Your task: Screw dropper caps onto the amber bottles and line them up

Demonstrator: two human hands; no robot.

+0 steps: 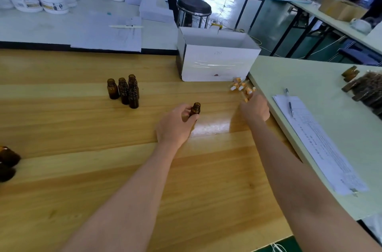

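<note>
Watching this from the side, I'd say it's the start of a capping round: bottle in hand, cap not yet fetched.

Far left, around 8 o'clock on the wooden surface [103, 148], a couple of dark bottles [7, 160] are cut off by the edge of view. Up at 11 o'clock there's a tight cluster of uncapped bottles [125, 90], all upright with open necks and no droppers. The glass is too dark to tell if there's anything in them.

Dead centre, the left hand [175, 125] has fingers and thumb curled round one amber bottle [195, 109], which stands upright with a bare neck. At 2 o'clock from it, the right hand [255, 110] is stretched out to the little heap of dropper caps [241, 87]. The fingertips are right at the heap, but it's blurry, so I can't tell if they've pinched one or are just loose.

My guess for the next move: grab a single cap, bring it over, feed it straight down the neck and twist while the left hand stops the bottle spinning. After that it goes in a row.

The white cardboard box [217, 61] at 12 o'clock is open on top. Only its white inner walls show, nothing else I can make out. Right of that, on the pale surface [299, 78], there's a printed sheet [322, 148] with a pen on it. At 3 o'clock there's a pile of amber bottles [365, 90] lying on their sides.
</note>
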